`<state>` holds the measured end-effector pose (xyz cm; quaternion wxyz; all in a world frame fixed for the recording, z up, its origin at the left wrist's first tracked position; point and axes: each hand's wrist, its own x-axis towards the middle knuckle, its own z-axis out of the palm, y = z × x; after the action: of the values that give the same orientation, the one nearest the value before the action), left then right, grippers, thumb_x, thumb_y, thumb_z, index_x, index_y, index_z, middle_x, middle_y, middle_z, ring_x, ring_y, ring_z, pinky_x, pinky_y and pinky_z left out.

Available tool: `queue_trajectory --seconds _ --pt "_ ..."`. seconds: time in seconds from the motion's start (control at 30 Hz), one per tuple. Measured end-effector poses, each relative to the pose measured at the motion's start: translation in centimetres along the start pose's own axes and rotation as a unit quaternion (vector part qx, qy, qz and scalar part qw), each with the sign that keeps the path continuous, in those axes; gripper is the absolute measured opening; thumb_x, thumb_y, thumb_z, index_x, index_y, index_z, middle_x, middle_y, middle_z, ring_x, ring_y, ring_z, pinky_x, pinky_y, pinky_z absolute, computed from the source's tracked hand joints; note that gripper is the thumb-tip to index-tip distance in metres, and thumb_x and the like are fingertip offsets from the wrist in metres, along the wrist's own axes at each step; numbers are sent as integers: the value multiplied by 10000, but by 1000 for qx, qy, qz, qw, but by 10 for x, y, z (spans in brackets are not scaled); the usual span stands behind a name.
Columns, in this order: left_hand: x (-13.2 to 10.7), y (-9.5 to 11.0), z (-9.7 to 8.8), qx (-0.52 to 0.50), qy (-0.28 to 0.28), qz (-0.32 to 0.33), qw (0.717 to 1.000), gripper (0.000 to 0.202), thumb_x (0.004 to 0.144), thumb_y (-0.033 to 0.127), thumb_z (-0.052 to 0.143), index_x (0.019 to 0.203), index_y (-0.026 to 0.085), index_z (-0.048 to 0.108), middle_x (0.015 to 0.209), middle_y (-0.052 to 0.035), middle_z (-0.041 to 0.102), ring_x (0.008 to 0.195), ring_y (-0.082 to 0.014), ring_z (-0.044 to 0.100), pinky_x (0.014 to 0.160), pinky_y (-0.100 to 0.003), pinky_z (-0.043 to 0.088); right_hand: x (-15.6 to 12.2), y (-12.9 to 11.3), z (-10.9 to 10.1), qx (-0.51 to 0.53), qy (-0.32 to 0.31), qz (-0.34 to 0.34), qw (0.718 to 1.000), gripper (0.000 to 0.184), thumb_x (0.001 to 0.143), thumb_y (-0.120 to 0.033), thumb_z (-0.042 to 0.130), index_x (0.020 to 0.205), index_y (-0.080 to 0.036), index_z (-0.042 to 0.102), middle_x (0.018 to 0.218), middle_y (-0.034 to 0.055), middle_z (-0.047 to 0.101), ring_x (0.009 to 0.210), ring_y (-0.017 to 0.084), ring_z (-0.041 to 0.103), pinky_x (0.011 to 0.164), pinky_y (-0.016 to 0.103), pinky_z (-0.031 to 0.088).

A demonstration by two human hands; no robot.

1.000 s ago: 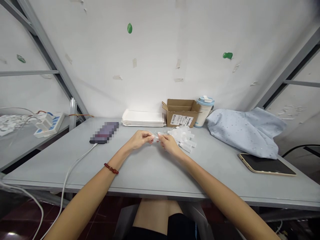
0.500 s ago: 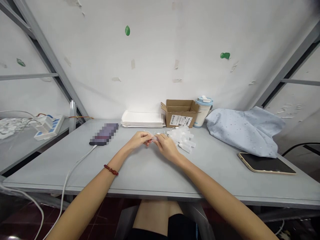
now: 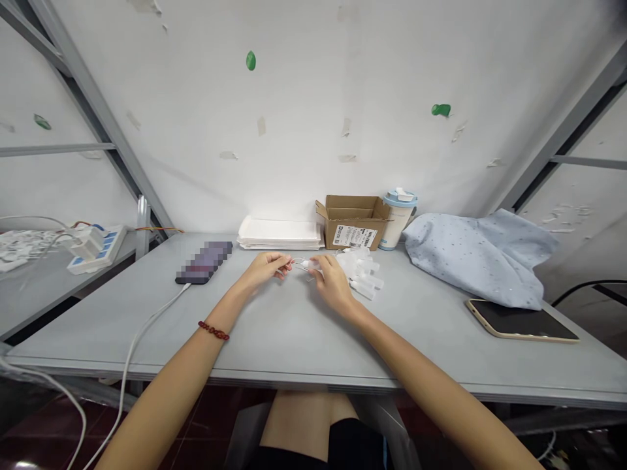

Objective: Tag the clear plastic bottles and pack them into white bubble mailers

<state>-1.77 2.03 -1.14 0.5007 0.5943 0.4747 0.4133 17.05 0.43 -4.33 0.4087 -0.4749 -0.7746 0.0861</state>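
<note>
Above the middle of the table, my left hand pinches the end of a thin pale strand that looks like wire or thread. My right hand has its fingers around a small translucent white plastic piece, from which thin strands reach toward the left fingertips. The piece's exact kind is too small to tell. Just beyond the right hand lies a loose pile of similar translucent white tube-like pieces. A red bead bracelet circles my left wrist.
Behind the hands stand a stack of white sheets, an open cardboard box and a lidded cup. To the left is a phone on a white cable. At right, a grey-blue cloth touches another phone.
My hands have moved apart: the left went slightly left, the right slightly right. The thin strands and the translucent piece now show between them.
</note>
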Motion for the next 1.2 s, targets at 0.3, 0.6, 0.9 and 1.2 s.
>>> queue_trajectory --seconds 0.3,0.6,0.9,1.2 --pt "1 -2 -3 24 -30 -5 999 362 662 483 704 733 131 661 713 -29 601 603 -113 527 624 -278 444 2 7 2 26 32 9 999 263 834 -113 465 1073 -169 559 1044 112 573 1008 230 529 874 381 442" --pt "-2 2 -1 -1 -34 -20 999 335 651 454 726 702 131 656 685 -15 578 587 -100 506 617 -269 431 2 6 3 39 24 -7 999 276 846 -108 456 1096 -136 571 1051 119 576 1002 221 530 888 360 438" --pt "-3 4 1 -43 -32 -31 998 297 651 407 738 688 127 647 702 -29 580 622 -110 506 602 -261 430 1 6 7 32 22 -41 998 278 851 -130 462 1101 -173 574 1043 111 588 994 227 533 881 380 444" --pt "-2 1 1 -41 -38 -25 998 323 644 437 739 691 130 654 712 -38 589 618 -113 509 589 -263 443 0 5 8 29 28 -49 998 294 852 -118 445 1114 -176 563 1035 109 582 985 224 533 865 374 453"
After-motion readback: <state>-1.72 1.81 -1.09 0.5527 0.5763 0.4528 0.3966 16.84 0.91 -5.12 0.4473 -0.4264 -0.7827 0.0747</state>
